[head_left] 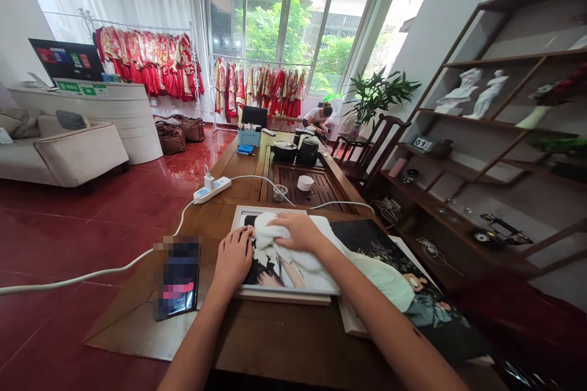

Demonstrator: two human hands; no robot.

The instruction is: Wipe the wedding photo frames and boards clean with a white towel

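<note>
A framed photo print (279,278) lies flat on the wooden table (257,330) in front of me. My right hand (300,232) presses a white cloth (270,233) onto the upper part of the picture, fingers curled over the cloth. My left hand (233,256) rests on the frame's left edge, fingers bent down against it. A second, larger print (413,293) lies under and to the right of the frame.
A phone (178,278) lies left of the frame. A white power strip (211,189) with its cable crosses the table behind. Farther back stand a tea tray, kettles (308,149) and a white cup (305,182). A person sits at the far end. Wooden shelves line the right.
</note>
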